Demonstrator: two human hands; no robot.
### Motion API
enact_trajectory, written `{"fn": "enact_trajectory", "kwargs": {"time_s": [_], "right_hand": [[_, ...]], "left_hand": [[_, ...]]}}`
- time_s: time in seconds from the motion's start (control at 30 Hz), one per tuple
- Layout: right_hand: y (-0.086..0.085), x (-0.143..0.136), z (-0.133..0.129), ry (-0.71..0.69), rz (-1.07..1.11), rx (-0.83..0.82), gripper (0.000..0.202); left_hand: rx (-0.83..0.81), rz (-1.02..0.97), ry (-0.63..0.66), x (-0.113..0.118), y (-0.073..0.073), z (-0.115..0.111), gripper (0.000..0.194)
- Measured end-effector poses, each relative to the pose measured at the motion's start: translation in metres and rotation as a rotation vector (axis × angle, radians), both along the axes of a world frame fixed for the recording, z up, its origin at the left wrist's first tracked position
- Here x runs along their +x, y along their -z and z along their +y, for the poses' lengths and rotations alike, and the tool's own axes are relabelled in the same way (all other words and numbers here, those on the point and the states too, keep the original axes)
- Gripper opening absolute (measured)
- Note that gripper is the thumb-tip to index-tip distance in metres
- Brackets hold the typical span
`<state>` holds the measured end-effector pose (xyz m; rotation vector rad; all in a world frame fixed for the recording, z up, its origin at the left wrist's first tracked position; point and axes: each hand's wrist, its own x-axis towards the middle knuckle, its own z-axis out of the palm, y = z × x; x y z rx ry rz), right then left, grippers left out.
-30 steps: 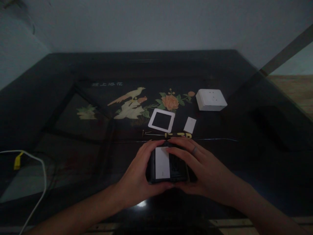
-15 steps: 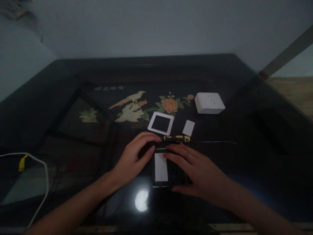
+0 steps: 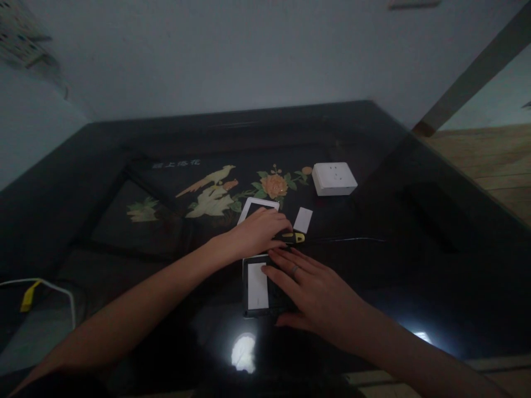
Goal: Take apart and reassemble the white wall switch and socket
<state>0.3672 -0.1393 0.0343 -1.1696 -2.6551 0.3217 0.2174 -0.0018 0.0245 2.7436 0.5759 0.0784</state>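
Observation:
A black square plate [image 3: 258, 313] with a white rectangular piece [image 3: 258, 286] on it lies on the dark glossy table. My right hand [image 3: 313, 287] rests over its right side, fingers spread and pressing or holding it. My left hand [image 3: 263, 229] is at a yellow-and-black screwdriver [image 3: 297, 237], fingers curled over its left part; the fingertips partly hide whether it is gripped. Behind my left hand lies a white square frame [image 3: 263, 203], partly covered. A small white rectangular piece [image 3: 303, 220] lies just beyond the screwdriver's handle.
Farther back on the right stands a white socket box [image 3: 334, 178]. A white cable [image 3: 58, 286] with a yellow tag [image 3: 29, 296] lies at the left. The table [image 3: 352, 127] has a bird-and-flower picture, and a thin wire [image 3: 359, 239] lies to the right.
My left hand has moved right and forward from beside the black plate onto the screwdriver, now covering part of the white frame. My right hand stays at the plate. The whole view has shifted slightly.

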Motion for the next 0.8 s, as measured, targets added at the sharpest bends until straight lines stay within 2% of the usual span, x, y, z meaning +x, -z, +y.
{"fn": "enact_trajectory", "kwargs": {"time_s": [0.1, 0.2, 0.3, 0.37, 0.43, 0.5, 0.63, 0.7, 0.8], "right_hand": [[0.000, -0.001, 0.000, 0.009, 0.002, 0.013, 0.078], [0.000, 0.000, 0.001, 0.011, 0.010, 0.029, 0.080], [-0.001, 0.001, 0.000, 0.011, 0.010, 0.020, 0.087], [-0.002, 0.000, 0.000, 0.009, 0.019, 0.028, 0.091], [-0.002, -0.003, 0.000, 0.010, 0.043, 0.059, 0.092], [0.001, -0.007, 0.000, 0.011, 0.073, 0.085, 0.090], [0.010, -0.014, 0.000, 0.008, 0.100, 0.093, 0.086], [0.013, -0.014, 0.000, 0.011, 0.104, 0.083, 0.083], [0.015, -0.014, 0.000, 0.022, 0.108, 0.061, 0.077]], "left_hand": [[0.008, -0.022, -0.038, -0.004, -0.005, -0.004, 0.019], [0.040, -0.132, -0.143, -0.019, -0.023, -0.009, 0.023], [0.122, -0.549, -0.267, -0.048, -0.050, -0.019, 0.030], [0.010, -0.823, -0.440, -0.069, -0.064, -0.029, 0.044], [-0.093, -1.045, -0.599, -0.088, -0.068, -0.042, 0.050], [-0.217, -1.245, -0.728, -0.101, -0.061, -0.056, 0.041], [-0.513, -1.478, -0.919, -0.113, -0.031, -0.082, 0.029], [-0.548, -1.519, -0.987, -0.114, -0.019, -0.092, 0.029], [-0.492, -1.536, -1.001, -0.113, -0.010, -0.103, 0.041]]}}
